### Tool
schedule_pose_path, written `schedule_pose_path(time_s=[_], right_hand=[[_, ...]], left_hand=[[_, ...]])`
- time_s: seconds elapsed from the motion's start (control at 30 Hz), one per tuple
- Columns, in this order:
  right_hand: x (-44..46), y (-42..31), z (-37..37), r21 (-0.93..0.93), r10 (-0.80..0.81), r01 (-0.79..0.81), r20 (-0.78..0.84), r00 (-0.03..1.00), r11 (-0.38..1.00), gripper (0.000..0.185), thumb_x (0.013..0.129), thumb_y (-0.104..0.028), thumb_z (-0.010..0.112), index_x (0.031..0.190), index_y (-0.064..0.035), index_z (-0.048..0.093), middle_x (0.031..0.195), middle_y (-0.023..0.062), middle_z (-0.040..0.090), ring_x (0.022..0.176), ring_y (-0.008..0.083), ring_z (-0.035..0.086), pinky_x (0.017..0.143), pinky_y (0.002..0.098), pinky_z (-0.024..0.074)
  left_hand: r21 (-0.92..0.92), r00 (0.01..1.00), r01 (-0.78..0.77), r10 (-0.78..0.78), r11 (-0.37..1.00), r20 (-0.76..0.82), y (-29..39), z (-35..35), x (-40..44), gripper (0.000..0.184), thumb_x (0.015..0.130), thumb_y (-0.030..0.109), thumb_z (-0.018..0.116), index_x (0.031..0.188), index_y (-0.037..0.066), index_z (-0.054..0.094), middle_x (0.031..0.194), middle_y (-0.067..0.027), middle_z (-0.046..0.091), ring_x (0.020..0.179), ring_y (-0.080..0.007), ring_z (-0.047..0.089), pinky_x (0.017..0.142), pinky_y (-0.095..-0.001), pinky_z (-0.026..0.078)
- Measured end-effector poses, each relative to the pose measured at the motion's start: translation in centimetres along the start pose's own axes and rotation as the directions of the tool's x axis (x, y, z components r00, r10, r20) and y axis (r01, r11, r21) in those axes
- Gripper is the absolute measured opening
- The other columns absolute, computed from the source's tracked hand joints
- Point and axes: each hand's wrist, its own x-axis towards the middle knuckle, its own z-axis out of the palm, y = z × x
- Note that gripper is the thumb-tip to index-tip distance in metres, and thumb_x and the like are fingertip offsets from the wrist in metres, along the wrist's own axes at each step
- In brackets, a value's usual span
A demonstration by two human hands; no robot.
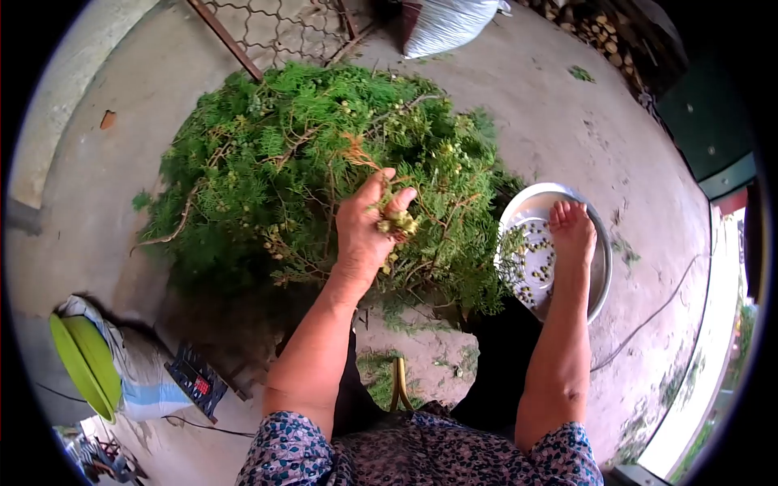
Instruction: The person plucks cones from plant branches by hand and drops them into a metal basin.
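My left hand (369, 223) is closed around a conifer sprig with a cluster of small yellow-green cones (397, 224), thumb and forefinger pointing up. Behind and beneath it spreads a large heap of green conifer branches (267, 154), some bearing more cones. Over a round metal basin (601, 279) at the right is my right hand (574, 231), its fingers bent and close together. Whatever those fingers may hold is hidden. Small loose cones (535, 243) are scattered across the bottom of the basin, and branch tips hang over its left rim.
A white sack (447, 28) and a rusty wire-mesh frame (275, 32) lie beyond the heap. Stacked firewood (604, 36) is at the far right. At the lower left, a lime-green basin (81, 364) leans by a bag (150, 377). A thin cable (656, 312) crosses the concrete.
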Motion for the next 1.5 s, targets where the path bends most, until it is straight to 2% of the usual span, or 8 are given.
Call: schedule_pose_path(time_s=[0.2,0.27,0.53,0.73,0.8,1.03,1.27,1.5], right_hand=[[-14.7,0.6,13.1,-0.455,0.003,0.367,0.631,0.776,0.812,0.028,0.09,-0.028,0.049,0.1,-0.0027,0.057,0.075,0.0048,0.061,0.054,0.0076,0.053,0.043,0.0188,0.0366],[-16.0,2.5,13.7,-0.51,0.094,0.426,0.716,0.692,0.747,0.035,0.088,-0.034,0.051,0.101,-0.0016,0.056,0.075,0.0042,0.06,0.057,0.0082,0.054,0.046,0.0204,0.0396],[-18.0,6.4,15.0,-0.482,0.042,0.817,0.868,0.495,0.316,0.068,0.065,-0.052,0.066,0.104,0.0008,0.046,0.092,0.019,0.054,0.082,0.0351,0.057,0.07,0.0396,0.0482],[-18.7,8.4,15.5,-0.488,-0.04,0.782,0.839,0.543,0.388,0.051,0.069,-0.039,0.071,0.095,-0.002,0.049,0.077,0.0119,0.057,0.069,0.0251,0.06,0.063,0.0327,0.0493],[-18.8,9.0,15.5,-0.479,-0.063,0.802,0.844,0.532,0.358,0.038,0.072,-0.03,0.07,0.091,-0.0052,0.048,0.08,0.0123,0.058,0.068,0.0289,0.06,0.059,0.0351,0.05],[-19.0,8.7,15.8,-0.376,-0.177,0.8,0.847,0.501,0.468,0.023,0.076,-0.019,0.068,0.081,-0.0055,0.051,0.072,0.0098,0.057,0.06,0.0218,0.058,0.055,0.0298,0.0479],[-19.1,9.0,16.0,-0.411,-0.176,0.67,0.758,0.628,0.618,0.021,0.077,-0.016,0.068,0.078,-0.0052,0.05,0.064,0.0056,0.054,0.053,0.0116,0.05,0.053,0.0244,0.0449],[-19.5,8.4,16.1,-0.517,0.043,0.679,0.811,0.584,0.522,0.021,0.076,-0.014,0.067,0.084,-0.0056,0.05,0.068,0.0088,0.056,0.059,0.016,0.056,0.055,0.026,0.0465]], left_hand=[[0.225,0.987,-0.151,0.158,0.963,-0.012,-1.5,0.5,0.2,0.035,0.074,0.016,0.066,0.105,0.003,0.054,0.095,-0.0137,0.061,0.074,-0.0279,0.062,0.059,-0.0331,0.051],[0.381,0.917,-0.337,0.391,0.861,-0.073,-1.7,0.5,0.2,0.036,0.077,0.016,0.066,0.108,0.003,0.052,0.08,-0.0107,0.065,0.068,-0.0227,0.064,0.055,-0.0306,0.05],[0.461,0.947,-0.3,0.32,0.835,0.036,-1.3,-0.2,0.1,0.042,0.076,0.018,0.059,0.113,0.003,0.047,0.085,-0.012,0.063,0.07,-0.0281,0.063,0.058,-0.0335,0.052],[0.22,0.986,-0.169,0.166,0.961,0.029,-1.7,-0.2,-0.1,0.025,0.084,0.026,0.053,0.096,0.004,0.052,0.077,-0.0066,0.06,0.065,-0.0153,0.059,0.057,-0.0266,0.046],[-0.221,0.995,-0.009,0.032,0.975,0.1,-2.2,-0.2,-0.2,0.028,0.088,0.032,0.049,0.087,0.005,0.05,0.072,0.0023,0.05,0.063,-0.0059,0.046,0.055,-0.0222,0.04],[-0.833,0.933,0.359,-0.131,0.421,0.336,-1.6,0.7,0.0,0.018,0.089,0.023,0.05,0.08,0.007,0.051,0.072,0.0052,0.046,0.064,-0.0033,0.042,0.055,-0.0199,0.036],[-0.928,0.938,0.341,-0.122,0.153,0.325,-3.0,2.2,-0.4,0.013,0.088,0.018,0.05,0.082,0.007,0.051,0.074,0.0043,0.05,0.064,-0.0045,0.047,0.054,-0.0197,0.04],[-0.802,0.934,0.358,-0.197,0.477,0.3,-2.1,0.4,-0.3,0.014,0.089,0.019,0.042,0.08,0.009,0.045,0.068,0.0021,0.044,0.06,-0.0066,0.044,0.054,-0.0229,0.041]])
